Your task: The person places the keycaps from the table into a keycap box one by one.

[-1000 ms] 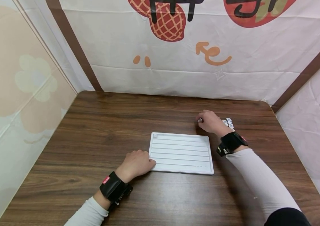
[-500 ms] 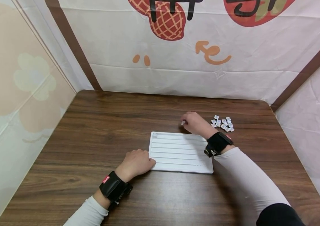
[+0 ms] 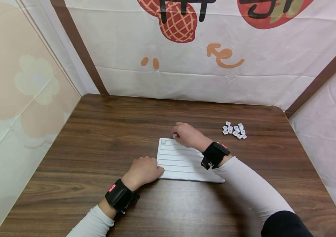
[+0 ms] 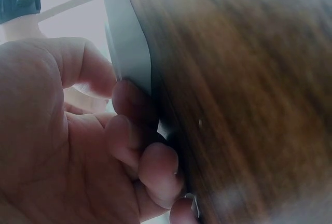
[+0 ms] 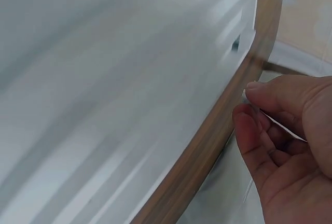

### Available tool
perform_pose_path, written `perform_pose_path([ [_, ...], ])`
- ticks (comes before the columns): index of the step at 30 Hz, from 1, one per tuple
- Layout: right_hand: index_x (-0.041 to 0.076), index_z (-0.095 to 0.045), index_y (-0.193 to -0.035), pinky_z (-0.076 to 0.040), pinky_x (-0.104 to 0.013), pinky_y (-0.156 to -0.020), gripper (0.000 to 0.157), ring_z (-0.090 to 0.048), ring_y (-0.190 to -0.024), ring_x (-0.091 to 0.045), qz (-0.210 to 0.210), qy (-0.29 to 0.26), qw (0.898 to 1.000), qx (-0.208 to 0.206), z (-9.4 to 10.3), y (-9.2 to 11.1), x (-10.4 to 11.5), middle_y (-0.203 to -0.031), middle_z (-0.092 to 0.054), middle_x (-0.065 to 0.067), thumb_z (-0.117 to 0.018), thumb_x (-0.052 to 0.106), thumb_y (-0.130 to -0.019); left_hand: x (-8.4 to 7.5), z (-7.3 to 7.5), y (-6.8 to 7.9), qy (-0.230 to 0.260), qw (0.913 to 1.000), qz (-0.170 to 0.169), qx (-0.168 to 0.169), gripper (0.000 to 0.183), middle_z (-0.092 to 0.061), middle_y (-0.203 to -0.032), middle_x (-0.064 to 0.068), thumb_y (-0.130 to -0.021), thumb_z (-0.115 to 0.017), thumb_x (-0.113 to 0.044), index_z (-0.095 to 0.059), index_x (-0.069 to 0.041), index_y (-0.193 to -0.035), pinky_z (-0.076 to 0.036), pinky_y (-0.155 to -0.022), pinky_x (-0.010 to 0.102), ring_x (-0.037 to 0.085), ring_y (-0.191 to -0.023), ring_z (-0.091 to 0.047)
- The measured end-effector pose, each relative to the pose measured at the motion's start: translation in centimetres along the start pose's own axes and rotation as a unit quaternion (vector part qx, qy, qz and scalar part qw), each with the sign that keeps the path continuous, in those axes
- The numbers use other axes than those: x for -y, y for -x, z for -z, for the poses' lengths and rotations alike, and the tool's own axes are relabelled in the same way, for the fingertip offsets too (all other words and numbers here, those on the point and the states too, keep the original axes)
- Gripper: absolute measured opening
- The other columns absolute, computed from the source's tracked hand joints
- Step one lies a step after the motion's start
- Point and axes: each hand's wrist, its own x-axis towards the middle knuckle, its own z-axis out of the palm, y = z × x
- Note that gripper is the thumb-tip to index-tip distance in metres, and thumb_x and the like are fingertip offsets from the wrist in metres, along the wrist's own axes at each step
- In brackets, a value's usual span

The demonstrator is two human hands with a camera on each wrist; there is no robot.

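Observation:
A white ridged board [image 3: 182,166] lies flat on the table, with one small white tile [image 3: 163,142] in its far left corner. My left hand [image 3: 143,170] grips the board's near left edge, thumb on top; in the left wrist view its fingers [image 4: 158,167] curl against the edge. Over the board's far edge, just right of that corner tile, my right hand [image 3: 189,135] pinches another small white tile [image 3: 174,135] between thumb and forefinger. In the right wrist view this tile [image 5: 245,95] is mostly hidden by the fingertips.
Several small white tiles [image 3: 235,130] with marks too small to read lie loose at the far right of the brown wooden table [image 3: 111,125]. Printed cloth [image 3: 185,82] hangs behind the table's far edge and along both sides.
My right hand has moved left from near the loose tiles to the board's far left part, carrying the pinched tile. The loose tiles are now uncovered. The left hand and board stay in place.

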Motion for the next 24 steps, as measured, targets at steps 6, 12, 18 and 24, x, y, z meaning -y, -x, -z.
perform_pose_path([
  [6,0.006,-0.073,-0.115,-0.052,-0.032,-0.081,0.022,-0.063,-0.097,-0.020,0.008,0.016,1.000,0.008,-0.5,-0.5,1.4,-0.114,-0.063,-0.010,-0.064,0.005,-0.095,0.0,-0.1,-0.1,-0.005,1.0000,-0.001,-0.002,0.036,-0.046,-0.062,0.000,-0.088,-0.056,-0.030,-0.047,-0.016,-0.056,-0.040,-0.064,0.044,0.021,-0.061,-0.048],
  [12,0.005,-0.068,-0.114,-0.052,-0.033,-0.084,0.022,-0.064,-0.102,-0.021,-0.001,0.018,1.000,0.021,-1.0,-0.9,1.9,-0.115,-0.064,-0.010,-0.065,0.005,-0.093,0.0,-0.1,0.0,-0.006,1.0000,-0.001,-0.006,0.036,-0.050,-0.062,0.001,-0.087,-0.057,-0.030,-0.048,-0.016,-0.055,-0.042,-0.064,0.047,0.021,-0.061,-0.051],
  [18,0.005,-0.067,-0.108,-0.053,-0.035,-0.083,0.018,-0.064,-0.098,-0.022,-0.003,0.012,1.000,0.018,-1.2,-0.9,2.1,-0.112,-0.064,-0.010,-0.067,0.003,-0.090,0.1,-0.1,0.0,-0.007,0.9999,-0.004,-0.009,0.035,-0.051,-0.063,0.001,-0.087,-0.057,-0.030,-0.049,-0.016,-0.056,-0.043,-0.065,0.048,0.021,-0.062,-0.052],
  [24,0.005,-0.067,-0.107,-0.053,-0.035,-0.083,0.017,-0.065,-0.098,-0.023,0.002,0.014,1.000,0.011,-1.5,-0.8,2.0,-0.110,-0.064,-0.009,-0.068,0.003,-0.090,0.2,-0.2,0.0,-0.009,0.9999,-0.006,-0.009,0.036,-0.051,-0.063,0.000,-0.088,-0.056,-0.031,-0.050,-0.016,-0.056,-0.043,-0.064,0.047,0.021,-0.062,-0.051],
])
